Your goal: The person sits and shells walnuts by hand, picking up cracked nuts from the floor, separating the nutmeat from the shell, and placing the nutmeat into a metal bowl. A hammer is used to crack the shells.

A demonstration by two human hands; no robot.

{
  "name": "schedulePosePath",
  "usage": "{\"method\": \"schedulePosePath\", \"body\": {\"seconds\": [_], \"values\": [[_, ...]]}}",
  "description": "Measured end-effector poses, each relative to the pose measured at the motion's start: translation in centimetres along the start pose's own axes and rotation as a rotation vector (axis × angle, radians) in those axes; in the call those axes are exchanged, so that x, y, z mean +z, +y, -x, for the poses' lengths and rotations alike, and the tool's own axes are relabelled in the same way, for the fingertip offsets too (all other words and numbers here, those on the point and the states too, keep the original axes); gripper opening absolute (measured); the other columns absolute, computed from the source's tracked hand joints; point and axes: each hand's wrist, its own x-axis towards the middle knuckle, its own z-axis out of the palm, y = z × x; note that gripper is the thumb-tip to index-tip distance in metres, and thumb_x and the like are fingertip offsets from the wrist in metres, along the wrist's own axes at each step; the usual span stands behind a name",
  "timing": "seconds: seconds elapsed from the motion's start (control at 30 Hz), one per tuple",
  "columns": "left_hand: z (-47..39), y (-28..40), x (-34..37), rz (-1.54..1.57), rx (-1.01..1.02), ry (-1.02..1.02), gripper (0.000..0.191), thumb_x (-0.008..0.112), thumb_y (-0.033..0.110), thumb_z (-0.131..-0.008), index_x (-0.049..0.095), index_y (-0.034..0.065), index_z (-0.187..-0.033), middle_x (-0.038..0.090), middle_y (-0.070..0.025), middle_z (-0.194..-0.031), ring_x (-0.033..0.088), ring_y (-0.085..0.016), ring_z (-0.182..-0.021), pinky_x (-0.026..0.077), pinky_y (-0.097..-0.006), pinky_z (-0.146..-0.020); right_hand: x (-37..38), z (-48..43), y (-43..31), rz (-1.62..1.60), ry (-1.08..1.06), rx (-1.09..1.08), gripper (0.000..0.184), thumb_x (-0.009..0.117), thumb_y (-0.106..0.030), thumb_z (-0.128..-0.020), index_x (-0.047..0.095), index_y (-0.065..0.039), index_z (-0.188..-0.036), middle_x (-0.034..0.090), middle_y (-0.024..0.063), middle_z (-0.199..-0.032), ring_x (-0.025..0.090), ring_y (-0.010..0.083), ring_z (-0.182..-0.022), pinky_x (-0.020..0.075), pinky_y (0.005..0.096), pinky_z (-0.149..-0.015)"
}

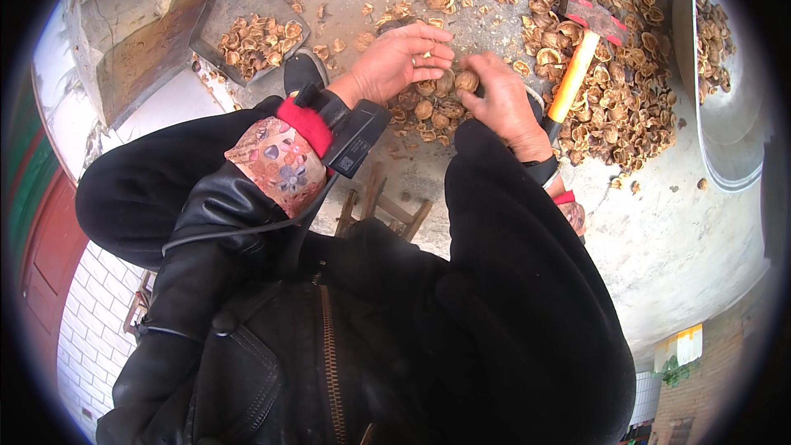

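My left hand (405, 60) is held palm up with its fingers extended over the floor, a small pale fragment (427, 55) lying against them. Close by on the right, my right hand (503, 97) has a whole walnut (466, 81) between thumb and fingers. Below both hands, a pile of walnuts (440, 112) lies between my feet, partly covered by the hands. A hammer (579, 68) with a red-marked head and a yellow-orange handle rests on a heap of cracked walnut shells (624, 114), its dark handle end near my right wrist.
A metal dustpan (213, 15) with shells lies at the upper left, beside a concrete block (114, 37). On the far right stands a large metal basin (732, 148) containing walnuts. Part of a wooden stool (392, 207) shows beneath me. Loose shells litter the concrete floor.
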Motion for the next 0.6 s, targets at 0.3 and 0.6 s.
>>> {"method": "schedulePosePath", "body": {"seconds": [0.3, 0.6], "values": [[0.2, 0.1, 1.7, -0.109, 0.006, -0.047, 0.026, 0.061, 0.017, -0.088, 0.057, 0.0011, -0.107, 0.061, -0.0075, -0.101, 0.06, -0.015, -0.089, 0.05, -0.027, -0.078, -1.3, -0.8, -1.2, -0.796, 0.164, 0.142, 0.042, 0.069, 0.003, -0.072, 0.054, -0.002, -0.111, 0.056, 0.0043, -0.11, 0.056, 0.0123, -0.095, 0.0468, 0.027, -0.085], [0.4, 0.5, 2.9, -0.149, 0.091, 0.014, 0.029, 0.066, 0.018, -0.084, 0.057, -0.002, -0.104, 0.062, -0.0093, -0.096, 0.062, -0.014, -0.084, 0.052, -0.0245, -0.073, -0.6, -1.1, -0.7, -0.697, 0.233, 0.178, 0.035, 0.073, -0.01, -0.071, 0.059, -0.006, -0.103, 0.061, 0.0021, -0.094, 0.061, 0.0128, -0.084, 0.0493, 0.027, -0.074]]}}
